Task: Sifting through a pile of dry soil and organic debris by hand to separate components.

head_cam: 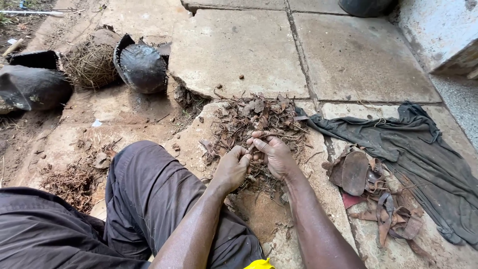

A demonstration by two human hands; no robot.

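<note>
Two hands: left hand (233, 167) pinched on twig (249, 149), right hand (274, 154) fingers cupped beside | debris (259, 117) just beyond | advisable: small pinches, close over pile.

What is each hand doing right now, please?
Left hand: closed, pinching debris.
Right hand: curled on the same debris; grip cannot be told.

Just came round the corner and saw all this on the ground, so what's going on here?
A person sits on cracked concrete slabs, both hands down in a pile of dry leaves and twigs. The left hand and right hand meet at the pile's near edge, fingers pinching bits of it. A dark cloth and brown leathery scraps lie on the right of the view. Torn black grow bags with exposed root balls lie at the upper left.
</note>
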